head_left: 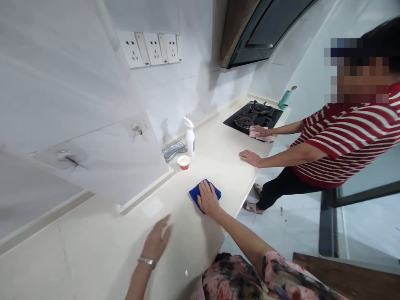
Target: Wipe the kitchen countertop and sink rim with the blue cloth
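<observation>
At the upper left of the frame, a row of white wall sockets (153, 48) sits on the pale tiled wall. Below it, at the left, a white board (109, 160) with two small metal hooks leans over the cream tabletop (93, 246).

At the lower middle of the frame, the left hand (156, 239) lies flat on the tabletop with a metal bracelet (146, 261) on the wrist. Its grip is spread, the fingers are straight and they hold nothing; the picture is a little blurred here.

A bit to the right and higher, the right hand (208, 199) presses on a blue cloth (200, 192). The cloth lies on the tabletop near its front edge, in the middle of the frame. The grip is spread flat on the cloth, it does not pinch it.

Above the cloth, near the wall, stand a small red and white cup (183, 162), a white spray bottle (189, 136) and a grey cloth (173, 150) just beside them.

Further right, another person in a red striped shirt (346, 139) puts one hand (250, 157) on the tabletop edge and holds a pink cloth (261, 134) with the other hand on the black gas stove (253, 114). A green bottle (286, 97) stands behind the stove, at the upper right.
</observation>
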`<action>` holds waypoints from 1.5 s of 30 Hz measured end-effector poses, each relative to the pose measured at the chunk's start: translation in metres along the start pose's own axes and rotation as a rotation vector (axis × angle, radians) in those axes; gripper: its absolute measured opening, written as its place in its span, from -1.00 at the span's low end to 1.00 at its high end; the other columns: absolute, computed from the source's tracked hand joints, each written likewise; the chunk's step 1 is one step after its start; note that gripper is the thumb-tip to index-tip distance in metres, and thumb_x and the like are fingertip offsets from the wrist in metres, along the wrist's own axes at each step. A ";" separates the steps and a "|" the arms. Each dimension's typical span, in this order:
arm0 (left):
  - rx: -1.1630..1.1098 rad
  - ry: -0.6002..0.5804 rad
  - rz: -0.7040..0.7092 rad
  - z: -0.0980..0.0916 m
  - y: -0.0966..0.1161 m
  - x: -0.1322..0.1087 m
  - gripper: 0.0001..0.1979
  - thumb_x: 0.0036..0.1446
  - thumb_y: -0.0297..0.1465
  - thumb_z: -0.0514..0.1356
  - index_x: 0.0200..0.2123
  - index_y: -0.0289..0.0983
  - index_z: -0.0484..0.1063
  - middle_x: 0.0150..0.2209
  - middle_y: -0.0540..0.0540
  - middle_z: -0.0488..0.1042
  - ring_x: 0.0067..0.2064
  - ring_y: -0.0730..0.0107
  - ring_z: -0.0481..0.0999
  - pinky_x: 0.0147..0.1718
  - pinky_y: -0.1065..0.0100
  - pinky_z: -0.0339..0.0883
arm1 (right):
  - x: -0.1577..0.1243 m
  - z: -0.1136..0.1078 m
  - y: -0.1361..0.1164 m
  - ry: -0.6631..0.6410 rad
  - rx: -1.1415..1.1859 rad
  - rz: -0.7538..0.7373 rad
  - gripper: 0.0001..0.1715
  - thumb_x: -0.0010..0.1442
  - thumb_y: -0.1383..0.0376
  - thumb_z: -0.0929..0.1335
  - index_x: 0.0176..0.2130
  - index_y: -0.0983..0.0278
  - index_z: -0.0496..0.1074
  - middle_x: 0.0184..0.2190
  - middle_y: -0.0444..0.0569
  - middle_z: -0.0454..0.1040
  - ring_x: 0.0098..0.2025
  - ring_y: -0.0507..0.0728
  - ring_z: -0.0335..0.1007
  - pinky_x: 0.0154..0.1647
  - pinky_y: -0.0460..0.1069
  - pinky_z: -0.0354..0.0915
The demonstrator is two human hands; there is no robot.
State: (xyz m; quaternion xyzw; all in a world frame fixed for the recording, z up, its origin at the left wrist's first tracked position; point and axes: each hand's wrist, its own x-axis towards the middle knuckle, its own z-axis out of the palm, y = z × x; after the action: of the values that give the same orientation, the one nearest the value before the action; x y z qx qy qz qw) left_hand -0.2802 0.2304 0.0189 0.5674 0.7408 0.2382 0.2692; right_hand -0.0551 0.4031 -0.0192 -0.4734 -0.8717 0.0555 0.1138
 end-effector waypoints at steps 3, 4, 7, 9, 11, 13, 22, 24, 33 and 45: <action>0.258 0.258 -0.200 -0.039 -0.075 -0.013 -0.24 0.17 -0.11 -0.08 0.27 -0.53 0.27 0.32 -0.52 0.26 0.41 -0.13 0.16 0.40 -0.08 0.01 | -0.009 -0.002 0.010 -0.026 0.034 -0.069 -0.34 0.44 0.15 0.10 0.42 0.27 0.13 0.47 0.04 0.06 0.48 0.23 -0.10 0.46 0.18 -0.14; 0.308 0.309 -0.284 -0.050 -0.095 -0.021 -0.22 0.18 -0.11 -0.11 0.29 -0.56 0.23 0.36 -0.54 0.19 0.44 -0.15 0.06 0.41 -0.09 -0.06 | -0.013 -0.003 0.016 -0.035 0.043 -0.090 -0.36 0.44 0.15 0.11 0.41 0.20 0.15 0.46 0.00 0.07 0.47 0.22 -0.06 0.46 0.17 -0.12; 0.357 0.425 -0.556 -0.071 -0.133 -0.046 -0.19 0.23 -0.03 -0.21 0.35 -0.47 0.14 0.41 -0.52 0.05 0.47 -0.24 -0.07 0.38 -0.20 -0.10 | -0.021 -0.006 0.042 -0.049 0.032 -0.092 -0.38 0.43 0.14 0.12 0.40 0.13 0.18 0.45 -0.04 0.10 0.45 0.20 -0.02 0.44 0.16 -0.08; 0.357 0.489 -0.670 -0.074 -0.143 -0.060 -0.15 0.24 0.05 -0.29 0.38 -0.41 0.10 0.44 -0.49 -0.02 0.47 -0.31 -0.11 0.36 -0.26 -0.14 | -0.024 -0.007 0.063 -0.039 -0.018 -0.039 -0.38 0.44 0.13 0.11 0.40 0.14 0.18 0.46 -0.04 0.08 0.46 0.19 -0.03 0.43 0.15 -0.08; 0.365 0.534 -0.702 -0.072 -0.146 -0.068 -0.11 0.23 0.08 -0.34 0.39 -0.40 0.07 0.46 -0.48 -0.06 0.48 -0.32 -0.15 0.37 -0.26 -0.21 | -0.024 -0.007 0.083 -0.022 -0.085 0.019 -0.39 0.44 0.13 0.10 0.39 0.15 0.19 0.46 -0.03 0.07 0.46 0.18 -0.04 0.43 0.15 -0.09; 0.377 0.558 -0.700 -0.067 -0.145 -0.071 -0.10 0.24 0.07 -0.37 0.39 -0.42 0.07 0.46 -0.49 -0.07 0.48 -0.30 -0.17 0.38 -0.23 -0.23 | -0.020 -0.006 0.099 0.004 -0.149 0.084 -0.38 0.43 0.15 0.09 0.38 0.17 0.20 0.46 0.00 0.08 0.45 0.18 -0.02 0.42 0.16 -0.08; 0.415 0.589 -0.700 -0.064 -0.142 -0.069 -0.18 0.28 -0.01 -0.34 0.38 -0.41 0.12 0.44 -0.50 0.01 0.48 -0.25 -0.14 0.38 -0.20 -0.18 | 0.033 0.016 0.058 0.226 -0.227 0.492 -0.32 0.40 0.19 0.04 0.29 0.49 0.28 0.32 0.45 0.23 0.38 0.47 0.06 0.22 0.47 0.07; 0.420 0.586 -0.716 -0.063 -0.143 -0.070 -0.18 0.28 -0.01 -0.33 0.38 -0.39 0.12 0.44 -0.49 0.01 0.48 -0.24 -0.14 0.38 -0.19 -0.19 | 0.045 0.023 0.028 0.217 -0.221 0.482 -0.32 0.40 0.20 0.04 0.29 0.49 0.29 0.31 0.46 0.24 0.37 0.49 0.07 0.21 0.50 0.07; 0.437 0.596 -0.717 -0.067 -0.146 -0.070 -0.15 0.25 0.02 -0.35 0.37 -0.39 0.15 0.43 -0.46 0.04 0.47 -0.26 -0.08 0.36 -0.17 -0.14 | 0.011 0.021 -0.134 -0.225 0.089 -0.075 -0.32 0.42 0.09 0.13 0.44 0.19 0.08 0.50 0.20 -0.15 0.51 0.43 -0.27 0.40 0.47 -0.24; 0.486 0.601 -0.657 -0.072 -0.144 -0.068 -0.09 0.19 0.08 -0.36 0.37 -0.39 0.14 0.40 -0.47 0.09 0.43 -0.29 0.00 0.30 -0.21 -0.03 | -0.107 -0.022 -0.069 -0.374 0.443 -0.560 -0.18 0.30 -0.23 0.24 0.39 0.01 0.13 0.51 0.16 -0.13 0.52 0.39 -0.30 0.42 0.49 -0.37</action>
State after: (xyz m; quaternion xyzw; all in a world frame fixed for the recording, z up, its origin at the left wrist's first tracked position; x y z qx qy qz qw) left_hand -0.4166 0.1263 -0.0140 0.2570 0.9590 0.1145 -0.0352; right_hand -0.0499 0.2757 0.0011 -0.1632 -0.9397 0.2940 0.0630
